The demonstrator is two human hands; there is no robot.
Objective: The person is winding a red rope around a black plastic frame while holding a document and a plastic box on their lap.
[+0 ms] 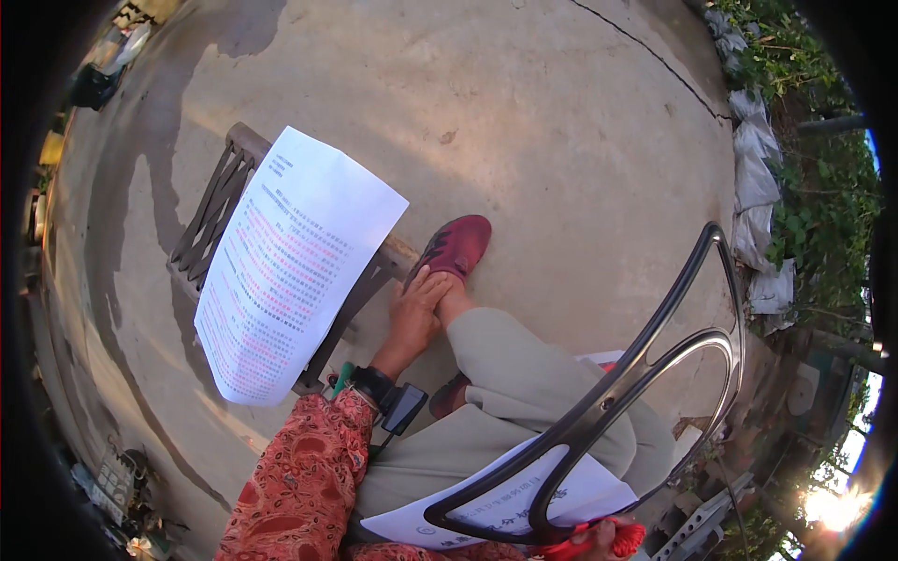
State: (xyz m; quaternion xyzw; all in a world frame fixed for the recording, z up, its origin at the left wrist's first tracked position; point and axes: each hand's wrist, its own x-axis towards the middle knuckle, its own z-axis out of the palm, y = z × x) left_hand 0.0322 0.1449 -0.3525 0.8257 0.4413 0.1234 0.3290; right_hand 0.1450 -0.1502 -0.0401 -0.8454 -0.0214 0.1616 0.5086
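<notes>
My left hand (417, 313) lies across the ankle and the edge of a dark red shoe (468, 238), its fingers stretched out and holding nothing. A black strap with a small dark box (405, 409) is on that wrist. Only a small part of my right hand (599, 540) shows at the bottom edge, beside something red and ruffled (629, 539); its grip is hidden. Near it runs a dark, glossy looped metal frame (608, 406), like a chair armrest. A printed white sheet (407, 526) lies on my lap, partly behind this frame.
Left of my foot stands a low brown slatted stool (245, 140), with a large printed sheet (290, 252) over its top. A second red shoe (450, 396) is under my crossed leg. Grey sacks (756, 178) and green plants (818, 201) line the right side of the cracked concrete floor (561, 122).
</notes>
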